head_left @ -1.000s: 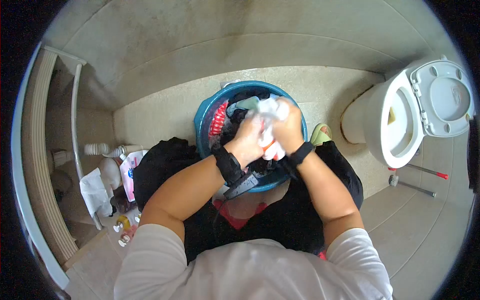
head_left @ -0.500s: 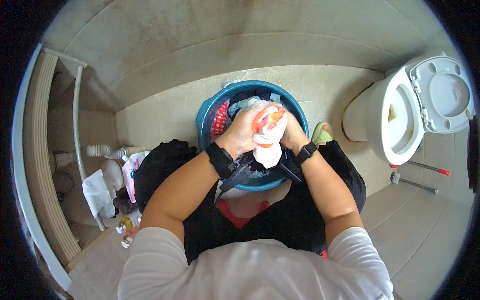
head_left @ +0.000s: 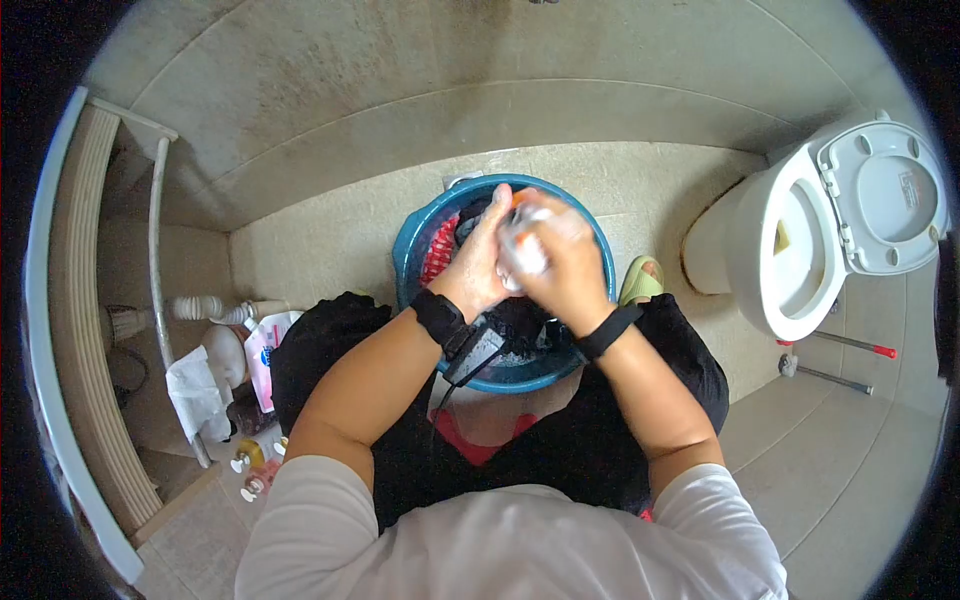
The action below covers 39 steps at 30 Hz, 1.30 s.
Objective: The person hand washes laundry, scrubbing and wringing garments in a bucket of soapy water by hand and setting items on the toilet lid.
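Over a blue basin (head_left: 404, 262) my two hands press a soapy white and orange cloth (head_left: 524, 250) between them. My left hand (head_left: 476, 262) holds the cloth's left side, thumb pointing up. Blurred by motion, my right hand (head_left: 565, 255) is wrapped round its right side. Dark wet clothes (head_left: 520, 322) lie below in foamy water, and a red and white patterned cloth (head_left: 439, 250) rests by the basin's left wall. Both wrists wear black straps; a dark device hangs beneath the left one.
A white toilet (head_left: 760, 250) with its lid raised stands at the right, near a green slipper (head_left: 642, 279). At the left are a pink and white packet (head_left: 262, 360), a pale pipe (head_left: 200, 308), pump bottles (head_left: 258, 470) and a rail (head_left: 157, 260).
The cloth hung open in a bundle below my hands half a second ago; now it is bunched up between them. My right hand has moved up and over the cloth.
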Motion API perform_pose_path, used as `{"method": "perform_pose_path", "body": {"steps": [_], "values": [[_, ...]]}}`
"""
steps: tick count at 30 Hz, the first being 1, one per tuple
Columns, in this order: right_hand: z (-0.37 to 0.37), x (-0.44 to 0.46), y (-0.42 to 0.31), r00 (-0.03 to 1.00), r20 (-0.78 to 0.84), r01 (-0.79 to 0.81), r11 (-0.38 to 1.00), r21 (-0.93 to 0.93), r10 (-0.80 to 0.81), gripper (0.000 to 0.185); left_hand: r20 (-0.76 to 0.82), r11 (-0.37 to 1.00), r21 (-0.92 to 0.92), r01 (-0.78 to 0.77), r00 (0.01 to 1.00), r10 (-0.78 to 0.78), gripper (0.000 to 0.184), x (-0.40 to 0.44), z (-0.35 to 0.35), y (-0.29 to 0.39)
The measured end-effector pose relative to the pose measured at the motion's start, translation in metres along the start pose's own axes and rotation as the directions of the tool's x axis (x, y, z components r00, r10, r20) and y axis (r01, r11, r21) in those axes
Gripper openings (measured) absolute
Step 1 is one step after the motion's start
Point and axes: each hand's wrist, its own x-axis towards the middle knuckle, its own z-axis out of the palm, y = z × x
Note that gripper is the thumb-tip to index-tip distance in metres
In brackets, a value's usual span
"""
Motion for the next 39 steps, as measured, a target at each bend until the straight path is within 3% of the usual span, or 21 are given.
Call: {"method": "perform_pose_path", "body": {"steps": [2, 4, 6, 8, 10, 12, 14, 16, 17, 18, 20, 22, 23, 24, 26, 28, 31, 34, 36, 38, 39], "values": [[-0.002, -0.005, -0.033, 0.991, 0.053, 0.128, 0.990, -0.064, -0.125, 0.030, 0.577, 0.980, -0.023, 0.197, 0.804, -0.148, 0.033, 0.020, -0.035, 0.009], [0.001, -0.006, -0.043, 0.989, -0.075, 0.129, 0.992, 0.014, -0.128, 0.013, 0.494, 0.995, -0.042, 0.090, 0.868, -0.058, 0.035, 0.006, -0.012, -0.010], [0.010, 0.002, -0.012, 0.988, -0.050, -0.128, 0.961, 0.244, 0.145, 0.014, 0.262, 0.985, -0.029, -0.170, 0.950, 0.171, 0.025, 0.015, -0.027, -0.036], [0.023, -0.010, 0.028, 0.805, 0.088, -0.522, 0.631, 0.574, 0.586, 0.014, -0.213, 0.995, 0.034, -0.099, 0.972, 0.104, 0.017, 0.007, -0.019, -0.048], [0.028, -0.015, 0.040, 0.797, 0.146, -0.532, 0.566, 0.630, 0.586, 0.015, 0.213, 0.983, -0.179, 0.032, 0.977, 0.006, 0.012, 0.007, -0.028, -0.037], [0.031, -0.027, 0.047, 0.625, 0.378, -0.686, 0.249, 0.684, 0.683, 0.015, 0.045, 0.997, 0.059, -0.040, 0.998, 0.037, 0.010, -0.006, -0.013, -0.027], [0.032, -0.033, 0.046, 0.652, 0.487, -0.657, 0.112, 0.746, 0.580, 0.035, -0.112, 0.951, 0.303, -0.065, 0.988, 0.104, 0.009, -0.012, 0.004, -0.022], [0.023, -0.021, 0.019, 0.582, 0.761, -0.504, -0.607, 0.615, 0.288, 0.054, -0.003, 0.811, 0.499, -0.306, 0.935, 0.355, 0.009, -0.008, 0.007, -0.020], [0.026, -0.027, 0.018, 0.549, 0.805, -0.503, -0.680, 0.534, 0.226, 0.065, 0.102, 0.453, 0.834, -0.314, 0.896, 0.432, 0.015, -0.005, -0.003, -0.012], [0.008, -0.023, 0.014, 0.463, 0.885, -0.613, -0.735, 0.290, -0.036, 0.062, 0.105, 0.453, 0.834, -0.316, 0.896, 0.431, 0.015, -0.010, 0.003, -0.010], [0.005, -0.021, 0.017, 0.576, 0.813, -0.551, -0.775, 0.309, -0.085, 0.055, 0.086, 0.395, 0.876, -0.276, 0.897, 0.434, 0.016, -0.017, 0.017, -0.007], [0.006, -0.021, 0.037, 0.530, 0.776, -0.461, -0.652, 0.602, 0.343, 0.048, 0.216, 0.470, 0.780, -0.413, 0.882, 0.418, 0.023, -0.011, 0.009, -0.002], [0.005, -0.020, 0.048, 0.648, 0.647, -0.434, -0.504, 0.747, 0.402, 0.044, 0.080, 0.591, 0.752, -0.293, 0.930, 0.359, 0.025, -0.013, 0.010, -0.001], [0.001, -0.012, 0.048, 0.670, 0.411, -0.415, -0.147, 0.898, 0.619, 0.043, -0.053, 0.698, 0.697, -0.166, 0.958, 0.281, 0.026, -0.018, 0.015, 0.002], [-0.007, -0.009, 0.043, 0.816, 0.124, -0.456, 0.497, 0.738, 0.564, 0.040, -0.128, 0.874, 0.483, -0.050, 0.984, 0.127, 0.031, -0.024, 0.024, 0.014], [-0.011, -0.003, 0.025, 0.985, -0.054, -0.149, 0.972, 0.182, 0.161, 0.037, -0.167, 0.970, 0.229, 0.082, 0.985, -0.043, 0.036, -0.024, 0.028, 0.016], [0.003, -0.009, -0.014, 0.997, 0.046, 0.065, 0.998, 0.007, -0.065, 0.031, 0.067, 0.995, 0.090, -0.033, 0.997, 0.027, 0.039, -0.008, 0.023, 0.013], [0.009, -0.012, -0.026, 0.984, 0.025, 0.176, 0.982, -0.064, -0.175, 0.018, 0.227, 0.991, 0.042, 0.130, 0.964, -0.137, 0.028, 0.001, -0.001, 0.001], [0.026, -0.023, 0.024, 0.995, -0.026, -0.098, 0.995, 0.003, 0.098, 0.008, -0.127, 0.988, 0.064, -0.140, 0.981, 0.147, 0.022, 0.002, -0.003, -0.029], [0.027, -0.024, 0.051, 0.778, 0.091, -0.570, 0.638, 0.518, 0.621, 0.013, -0.161, 0.931, 0.340, -0.130, 0.968, 0.194, 0.010, -0.010, 0.012, -0.035], [0.024, -0.023, 0.041, 0.807, 0.043, -0.548, 0.718, 0.429, 0.590, 0.016, -0.196, 0.945, 0.297, -0.138, 0.960, 0.202, 0.010, -0.014, 0.015, -0.030]]}}
